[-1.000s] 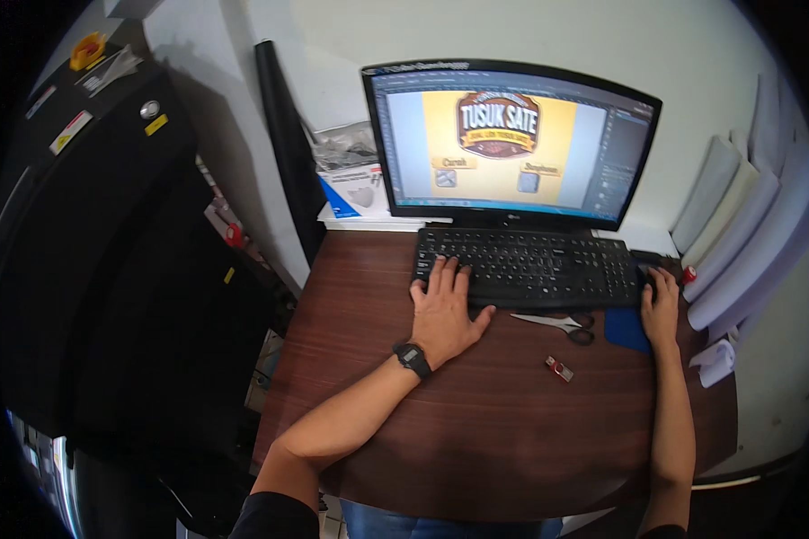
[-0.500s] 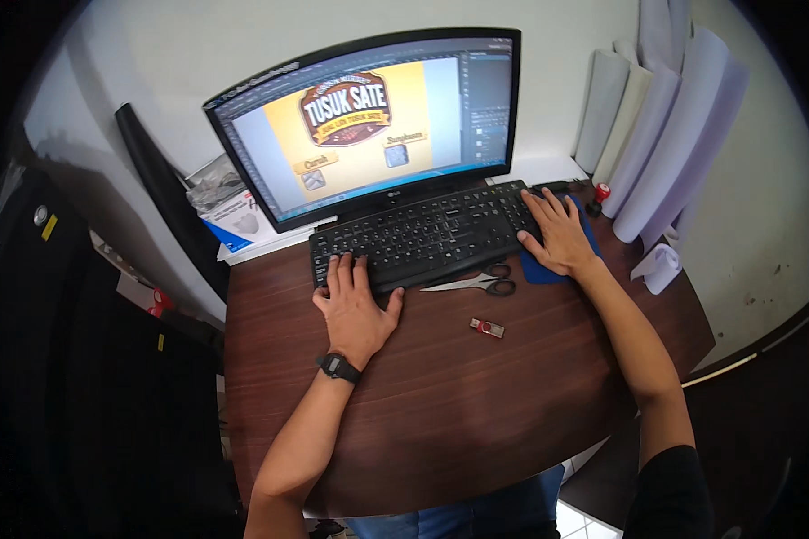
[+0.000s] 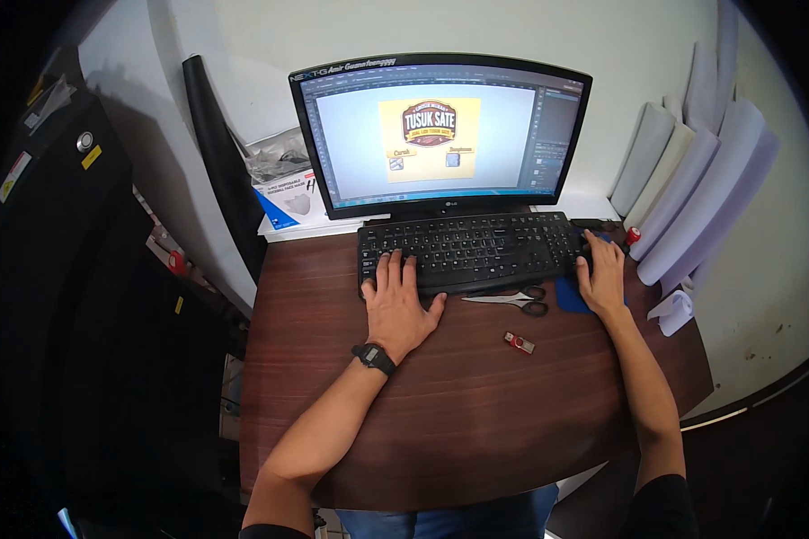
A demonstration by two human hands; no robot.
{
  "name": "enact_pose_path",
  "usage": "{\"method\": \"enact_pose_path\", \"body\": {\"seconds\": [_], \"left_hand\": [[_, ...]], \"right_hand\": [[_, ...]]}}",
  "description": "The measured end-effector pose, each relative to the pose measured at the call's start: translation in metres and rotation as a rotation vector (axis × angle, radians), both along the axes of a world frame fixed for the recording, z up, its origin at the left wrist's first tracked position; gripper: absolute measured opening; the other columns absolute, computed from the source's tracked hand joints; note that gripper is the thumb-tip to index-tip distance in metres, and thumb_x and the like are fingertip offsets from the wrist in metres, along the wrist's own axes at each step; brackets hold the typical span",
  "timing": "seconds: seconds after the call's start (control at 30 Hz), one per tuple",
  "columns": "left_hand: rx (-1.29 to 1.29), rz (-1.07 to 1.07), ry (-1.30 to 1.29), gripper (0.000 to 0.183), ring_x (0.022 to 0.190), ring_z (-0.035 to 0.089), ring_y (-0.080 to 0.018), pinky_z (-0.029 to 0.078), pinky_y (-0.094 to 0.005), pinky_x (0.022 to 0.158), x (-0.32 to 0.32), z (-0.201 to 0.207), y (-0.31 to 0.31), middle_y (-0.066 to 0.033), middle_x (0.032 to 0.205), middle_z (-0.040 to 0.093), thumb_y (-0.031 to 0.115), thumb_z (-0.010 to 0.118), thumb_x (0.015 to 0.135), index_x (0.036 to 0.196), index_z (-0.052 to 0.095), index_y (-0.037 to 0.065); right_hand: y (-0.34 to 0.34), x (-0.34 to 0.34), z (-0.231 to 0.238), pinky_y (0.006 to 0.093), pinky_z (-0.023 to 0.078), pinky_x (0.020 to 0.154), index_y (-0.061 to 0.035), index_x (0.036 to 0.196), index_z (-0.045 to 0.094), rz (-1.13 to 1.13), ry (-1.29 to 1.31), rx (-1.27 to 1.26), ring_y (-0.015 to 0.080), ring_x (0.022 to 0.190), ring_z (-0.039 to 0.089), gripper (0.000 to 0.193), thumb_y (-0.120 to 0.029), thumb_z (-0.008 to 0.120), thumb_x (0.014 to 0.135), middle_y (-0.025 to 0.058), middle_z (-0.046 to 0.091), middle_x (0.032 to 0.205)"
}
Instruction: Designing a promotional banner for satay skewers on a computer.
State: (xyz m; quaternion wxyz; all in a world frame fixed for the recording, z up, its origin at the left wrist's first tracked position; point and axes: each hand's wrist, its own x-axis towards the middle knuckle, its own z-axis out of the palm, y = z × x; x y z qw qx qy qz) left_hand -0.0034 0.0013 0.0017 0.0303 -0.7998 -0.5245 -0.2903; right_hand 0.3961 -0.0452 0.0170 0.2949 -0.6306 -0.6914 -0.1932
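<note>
Desk (image 3: 476, 413), brown, by white wall (image 3: 422, 31); left fingers (image 3: 395, 270) spread on keyboard (image 3: 476, 244); whether right fingers (image 3: 595, 248) grip, I cannot tell.

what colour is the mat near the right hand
The mat is blue, clearest in the head view.

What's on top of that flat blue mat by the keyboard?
The person's right hand lies over part of the flat blue mat; its lower left shows bare. Anything beneath the hand is hidden.
</note>
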Motion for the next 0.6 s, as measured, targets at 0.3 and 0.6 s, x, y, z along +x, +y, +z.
{"method": "enact_pose_path", "body": {"seconds": [0.3, 0.6], "left_hand": [[-0.002, 0.006, 0.012, 0.079, 0.151, 0.033, -0.0373, 0.03, -0.0564, 0.113, 0.003, 0.0, 0.0, -0.0212, 0.157, 0.045, 0.049, 0.074, 0.088, 0.146, 0.052, 0.0], [0.015, 0.008, 0.01, 0.076, 0.15, 0.035, -0.038, 0.03, -0.0567, 0.114, -0.002, 0.003, -0.004, -0.0213, 0.154, 0.047, 0.048, 0.075, 0.088, 0.144, 0.054, 0.001]], "right_hand": [[-0.004, 0.0, 0.004, 0.0498, 0.043, 0.108, 0.0012, 0.125, 0.068, 0.039, -0.055, 0.145, 0.0374, 0.099, 0.062, 0.034, -0.015, 0.063, 0.096, 0.0185, 0.067, 0.096], [0.025, 0.034, -0.008, 0.0476, 0.038, 0.118, -0.004, 0.141, 0.06, -0.095, 0.08, 0.038, 0.0414, 0.14, 0.05, 0.041, -0.019, 0.059, 0.102, 0.0223, 0.057, 0.144]]}}
